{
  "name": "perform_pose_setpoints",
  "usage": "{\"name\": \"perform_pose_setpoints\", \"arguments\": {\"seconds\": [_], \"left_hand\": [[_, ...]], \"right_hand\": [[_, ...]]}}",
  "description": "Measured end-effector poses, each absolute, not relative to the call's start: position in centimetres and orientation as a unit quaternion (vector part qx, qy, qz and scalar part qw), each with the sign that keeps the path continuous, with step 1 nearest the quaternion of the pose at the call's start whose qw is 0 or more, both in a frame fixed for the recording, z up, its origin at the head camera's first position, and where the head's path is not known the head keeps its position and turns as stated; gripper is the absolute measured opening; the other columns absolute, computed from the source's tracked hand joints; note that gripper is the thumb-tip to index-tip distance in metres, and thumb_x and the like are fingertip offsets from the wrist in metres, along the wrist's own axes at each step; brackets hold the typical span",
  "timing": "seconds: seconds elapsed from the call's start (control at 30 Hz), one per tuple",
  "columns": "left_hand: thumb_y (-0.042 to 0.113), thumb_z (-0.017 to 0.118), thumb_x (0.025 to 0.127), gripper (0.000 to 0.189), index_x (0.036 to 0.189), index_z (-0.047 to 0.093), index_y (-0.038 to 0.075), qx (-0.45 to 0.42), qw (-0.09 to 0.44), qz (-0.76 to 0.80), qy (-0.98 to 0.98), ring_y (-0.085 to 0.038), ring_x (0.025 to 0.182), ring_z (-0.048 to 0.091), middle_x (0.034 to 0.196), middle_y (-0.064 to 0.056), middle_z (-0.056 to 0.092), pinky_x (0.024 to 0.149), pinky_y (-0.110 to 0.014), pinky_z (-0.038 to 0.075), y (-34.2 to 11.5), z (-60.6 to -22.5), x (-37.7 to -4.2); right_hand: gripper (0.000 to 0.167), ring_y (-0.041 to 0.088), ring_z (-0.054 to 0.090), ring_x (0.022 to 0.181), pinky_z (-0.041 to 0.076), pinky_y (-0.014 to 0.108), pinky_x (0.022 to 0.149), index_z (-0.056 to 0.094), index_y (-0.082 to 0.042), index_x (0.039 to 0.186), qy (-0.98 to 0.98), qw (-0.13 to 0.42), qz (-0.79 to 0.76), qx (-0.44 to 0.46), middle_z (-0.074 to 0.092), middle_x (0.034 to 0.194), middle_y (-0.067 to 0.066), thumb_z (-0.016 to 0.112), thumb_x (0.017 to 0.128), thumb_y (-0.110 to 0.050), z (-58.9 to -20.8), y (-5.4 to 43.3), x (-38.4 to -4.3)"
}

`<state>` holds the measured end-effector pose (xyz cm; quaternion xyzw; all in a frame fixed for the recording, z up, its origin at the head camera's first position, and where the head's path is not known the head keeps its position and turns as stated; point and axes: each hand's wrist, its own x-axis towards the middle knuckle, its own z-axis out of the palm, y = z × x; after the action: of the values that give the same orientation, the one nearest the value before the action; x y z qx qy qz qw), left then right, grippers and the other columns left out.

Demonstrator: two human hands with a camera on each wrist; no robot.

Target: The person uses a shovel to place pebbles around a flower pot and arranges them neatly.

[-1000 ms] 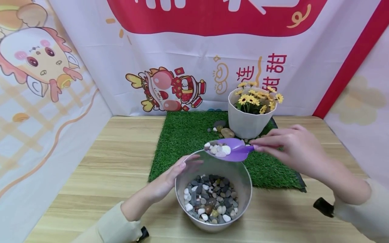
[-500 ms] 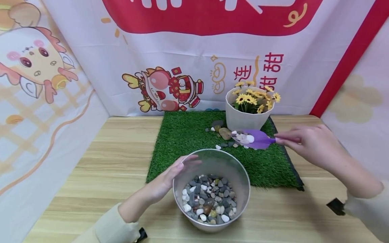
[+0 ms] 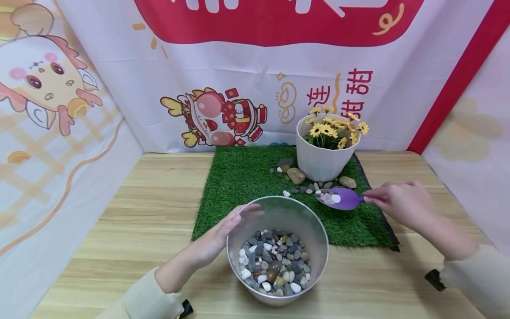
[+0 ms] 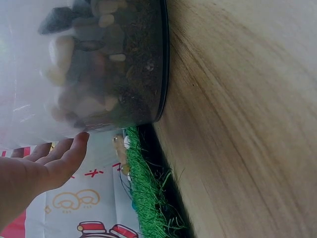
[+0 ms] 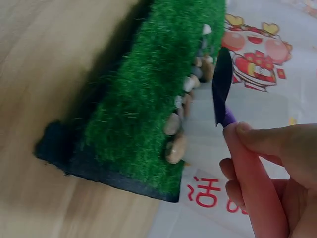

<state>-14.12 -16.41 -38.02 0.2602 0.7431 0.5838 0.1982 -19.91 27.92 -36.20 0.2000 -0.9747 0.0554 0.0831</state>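
Note:
My right hand (image 3: pixel 402 206) grips the handle of a small purple garden trowel (image 3: pixel 348 199) over the turf mat. White and pale pebbles (image 3: pixel 328 197) lie on its blade. Seen edge-on in the right wrist view, the trowel blade (image 5: pixel 222 82) points away from my thumb. My left hand (image 3: pixel 223 230) rests against the left side of a translucent bucket (image 3: pixel 279 215), thumb at the rim and fingers extended along the wall. Inside are many grey, white and brown pebbles (image 3: pixel 275 263). Through the bucket wall (image 4: pixel 29 99), the left wrist view shows dark soil-like matter beneath the stones.
A white pot (image 3: pixel 324 161) of yellow flowers (image 3: pixel 328 130) stands at the back right of the green turf mat (image 3: pixel 243 177). Around its base lie stones, including a larger brown one (image 3: pixel 296 176). Wooden tabletop (image 3: pixel 155 195) surrounds the mat, with printed cloth (image 3: pixel 239 66) behind.
My right hand has carried the pebble-laden trowel from above the bucket's rim rightward, then lowered it toward the mat in front of the pot. The left hand stays at the bucket.

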Motion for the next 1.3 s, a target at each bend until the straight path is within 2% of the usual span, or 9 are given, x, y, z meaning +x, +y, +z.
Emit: {"name": "perform_pose_setpoints", "arguments": {"seconds": [0.1, 0.23, 0.37, 0.6, 0.83, 0.93, 1.1, 1.2, 1.3], "left_hand": [[0.04, 0.018, 0.111, 0.057, 0.161, 0.026, 0.013, 0.259, 0.197, 0.581, 0.746, -0.032, 0.147, 0.036, 0.16, -0.01, 0.04, 0.121, -0.06, 0.018, -16.4, -38.0, -14.1], [0.04, 0.018, 0.111, 0.057, 0.161, 0.026, 0.013, 0.26, 0.197, 0.579, 0.747, -0.032, 0.147, 0.037, 0.16, -0.011, 0.04, 0.12, -0.061, 0.018, -16.4, -38.0, -14.1], [0.04, 0.018, 0.111, 0.058, 0.161, 0.026, 0.013, 0.259, 0.197, 0.58, 0.747, -0.032, 0.147, 0.037, 0.16, -0.01, 0.041, 0.121, -0.06, 0.018, -16.4, -37.9, -14.2], [0.041, 0.017, 0.111, 0.06, 0.161, 0.025, 0.009, 0.269, 0.2, 0.58, 0.742, -0.034, 0.148, 0.035, 0.16, -0.015, 0.04, 0.121, -0.061, 0.015, -16.4, -38.1, -14.4], [0.041, 0.018, 0.111, 0.059, 0.161, 0.026, 0.011, 0.264, 0.202, 0.582, 0.742, -0.032, 0.148, 0.035, 0.159, -0.012, 0.041, 0.122, -0.059, 0.015, -16.4, -38.0, -14.3], [0.041, 0.018, 0.111, 0.058, 0.161, 0.026, 0.012, 0.262, 0.202, 0.582, 0.743, -0.03, 0.148, 0.035, 0.16, -0.011, 0.041, 0.122, -0.058, 0.016, -16.4, -37.9, -14.3], [0.041, 0.018, 0.111, 0.059, 0.161, 0.025, 0.011, 0.262, 0.204, 0.582, 0.742, -0.031, 0.148, 0.035, 0.16, -0.011, 0.041, 0.121, -0.059, 0.016, -16.4, -38.0, -14.3], [0.041, 0.017, 0.111, 0.059, 0.161, 0.026, 0.011, 0.265, 0.202, 0.581, 0.743, -0.033, 0.147, 0.036, 0.16, -0.012, 0.04, 0.121, -0.06, 0.017, -16.4, -38.0, -14.4], [0.041, 0.017, 0.111, 0.059, 0.161, 0.025, 0.009, 0.27, 0.201, 0.58, 0.742, -0.034, 0.147, 0.035, 0.16, -0.014, 0.04, 0.121, -0.061, 0.016, -16.4, -38.1, -14.4]], "right_hand": [[0.019, 0.011, 0.058, 0.061, 0.041, 0.046, 0.065, 0.083, -0.015, 0.105, -0.974, 0.082, 0.043, 0.206, 0.072, 0.081, -0.003, 0.076, 0.093, -0.028, -36.7, 27.5, -20.1], [0.016, 0.016, 0.064, 0.065, 0.04, 0.048, 0.065, 0.084, -0.014, 0.102, -0.968, 0.108, 0.024, 0.226, 0.069, 0.075, -0.003, 0.079, 0.089, -0.023, -37.0, 27.1, -20.3], [0.015, 0.014, 0.059, 0.059, 0.037, 0.044, 0.061, 0.084, -0.014, 0.1, -0.961, 0.138, 0.009, 0.24, 0.065, 0.069, -0.004, 0.081, 0.087, -0.021, -37.0, 27.0, -20.6], [0.013, 0.013, 0.056, 0.059, 0.032, 0.041, 0.06, 0.084, -0.014, 0.098, -0.965, 0.133, 0.008, 0.226, 0.065, 0.07, -0.004, 0.082, 0.086, -0.02, -36.7, 27.4, -20.7], [0.011, 0.013, 0.044, 0.05, 0.027, 0.043, 0.06, 0.084, -0.014, 0.09, -0.949, 0.21, 0.004, 0.237, 0.058, 0.062, -0.002, 0.086, 0.079, -0.015, -37.0, 28.3, -21.1], [0.013, 0.013, 0.043, 0.05, 0.025, 0.042, 0.06, 0.084, -0.014, 0.091, -0.947, 0.216, 0.005, 0.236, 0.056, 0.062, -0.003, 0.085, 0.079, -0.016, -37.2, 28.9, -21.2], [0.014, 0.015, 0.053, 0.053, 0.028, 0.042, 0.06, 0.084, -0.013, 0.096, -0.96, 0.18, 0.011, 0.214, 0.061, 0.065, -0.002, 0.082, 0.083, -0.018, -37.2, 29.8, -21.2], [0.019, 0.02, 0.061, 0.058, 0.033, 0.045, 0.063, 0.083, -0.011, 0.104, -0.975, 0.12, 0.012, 0.187, 0.069, 0.072, 0.004, 0.078, 0.089, -0.022, -36.9, 30.4, -21.1], [0.024, 0.032, 0.07, 0.074, 0.037, 0.05, 0.068, 0.081, -0.009, 0.109, -0.985, 0.051, 0.013, 0.163, 0.076, 0.085, 0.01, 0.073, 0.094, -0.026, -36.3, 30.8, -21.0]]}}
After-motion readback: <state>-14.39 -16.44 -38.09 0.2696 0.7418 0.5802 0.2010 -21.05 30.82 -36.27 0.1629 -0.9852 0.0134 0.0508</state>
